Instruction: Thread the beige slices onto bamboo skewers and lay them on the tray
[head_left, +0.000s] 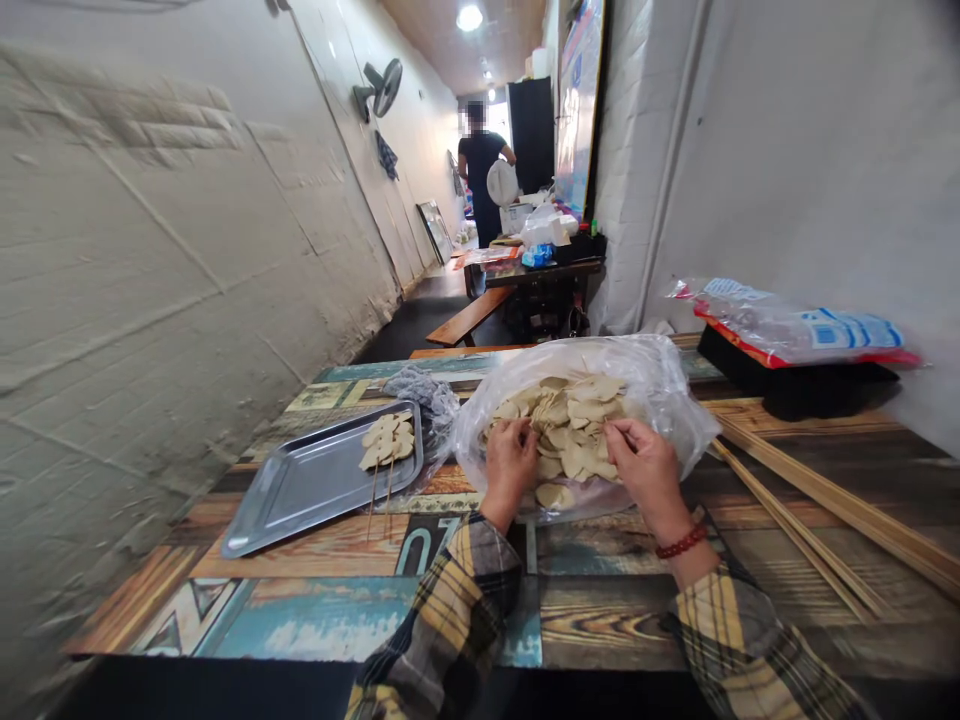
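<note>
A clear plastic bag (660, 400) full of pale flat slices (577, 420) lies open in the middle of the table. My left hand (510, 462) rests at the bag's near left edge, fingers curled among the slices. My right hand (646, 468) is at the near right of the pile, fingers bent onto the slices. Whether either hand actually grips a slice I cannot tell. To the left, a metal tray (300, 490) holds skewers threaded with slices (388, 440), their sticks pointing toward me.
Long bamboo skewers (817, 510) lie on the table's right side. A black box topped with plastic packets (795, 345) stands at the back right. A crumpled bag (424, 390) sits behind the tray. Walls close both sides. A person (484, 170) stands far back by another table.
</note>
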